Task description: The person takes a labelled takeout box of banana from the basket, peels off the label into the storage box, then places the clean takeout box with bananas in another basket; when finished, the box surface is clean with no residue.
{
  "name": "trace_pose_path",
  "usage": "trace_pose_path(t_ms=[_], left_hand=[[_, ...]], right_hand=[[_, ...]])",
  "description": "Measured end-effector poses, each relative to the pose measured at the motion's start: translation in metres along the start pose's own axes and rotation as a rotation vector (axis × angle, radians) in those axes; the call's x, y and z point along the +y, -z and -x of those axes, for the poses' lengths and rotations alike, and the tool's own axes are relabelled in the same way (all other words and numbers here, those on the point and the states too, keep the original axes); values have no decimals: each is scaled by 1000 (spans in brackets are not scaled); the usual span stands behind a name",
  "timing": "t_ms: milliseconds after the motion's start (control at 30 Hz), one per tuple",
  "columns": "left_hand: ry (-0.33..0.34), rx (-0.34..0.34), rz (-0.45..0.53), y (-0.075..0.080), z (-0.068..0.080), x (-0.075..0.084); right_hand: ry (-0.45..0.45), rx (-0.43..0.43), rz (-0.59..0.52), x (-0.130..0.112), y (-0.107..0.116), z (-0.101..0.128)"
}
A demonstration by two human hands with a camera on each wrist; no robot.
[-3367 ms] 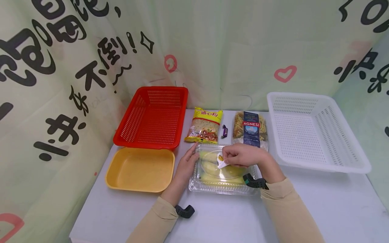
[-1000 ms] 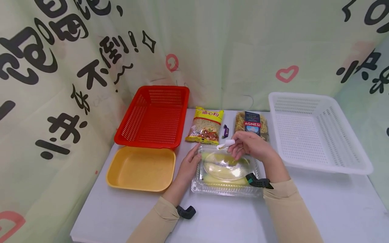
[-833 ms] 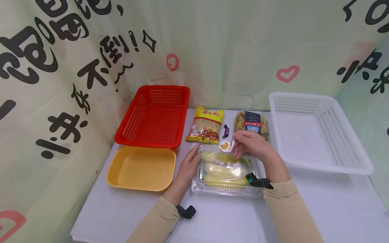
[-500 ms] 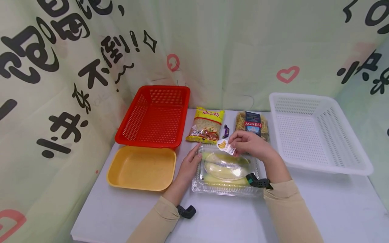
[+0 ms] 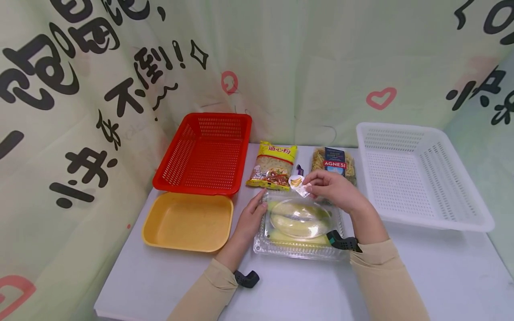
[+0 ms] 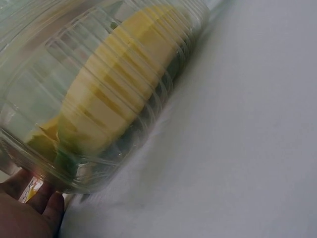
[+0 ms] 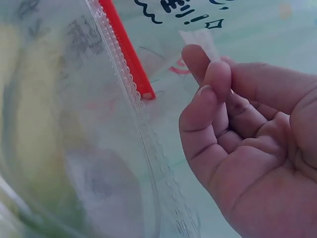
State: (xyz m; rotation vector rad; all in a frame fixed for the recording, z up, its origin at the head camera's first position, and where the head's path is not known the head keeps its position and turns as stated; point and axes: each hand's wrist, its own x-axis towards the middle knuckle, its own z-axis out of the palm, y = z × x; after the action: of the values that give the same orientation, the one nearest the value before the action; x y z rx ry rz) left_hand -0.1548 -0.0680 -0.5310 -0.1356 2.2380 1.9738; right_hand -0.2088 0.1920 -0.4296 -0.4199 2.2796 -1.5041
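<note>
A clear plastic clamshell box (image 5: 298,225) with yellow bananas (image 5: 299,220) inside lies on the white table in front of me. My left hand (image 5: 252,214) rests with straight fingers against the box's left end; the left wrist view shows its fingers (image 6: 29,213) at the ribbed box (image 6: 99,94) wall. My right hand (image 5: 331,189) hovers over the box's far edge and pinches a small white sticker (image 5: 298,183) printed with a banana. In the right wrist view the sticker (image 7: 200,39) sticks up between thumb and forefinger.
A red basket (image 5: 206,154) stands at the back left with a yellow tray (image 5: 186,222) in front of it. A white basket (image 5: 417,174) is on the right. Behind the box lie a yellow pasta bag (image 5: 274,166), a small purple candy (image 5: 299,170) and an Agnesi pasta bag (image 5: 334,164).
The right hand peeled the sticker off the box lid and lifted it away towards the far edge, turning it over. The left hand has stayed at the box's left end.
</note>
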Motion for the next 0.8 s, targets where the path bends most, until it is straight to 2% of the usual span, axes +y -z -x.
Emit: trace_pose_path(t_ms=[333,567,800], left_hand=[[35,-19,26,2,1,4],[72,-24,34,2,-2,1],[32,-20,5,2,-1,4]], right_hand=[[22,29,74,-3,-1,3],[22,93,36,-3,-2,4],[-28,134,38,-4,-2,2]])
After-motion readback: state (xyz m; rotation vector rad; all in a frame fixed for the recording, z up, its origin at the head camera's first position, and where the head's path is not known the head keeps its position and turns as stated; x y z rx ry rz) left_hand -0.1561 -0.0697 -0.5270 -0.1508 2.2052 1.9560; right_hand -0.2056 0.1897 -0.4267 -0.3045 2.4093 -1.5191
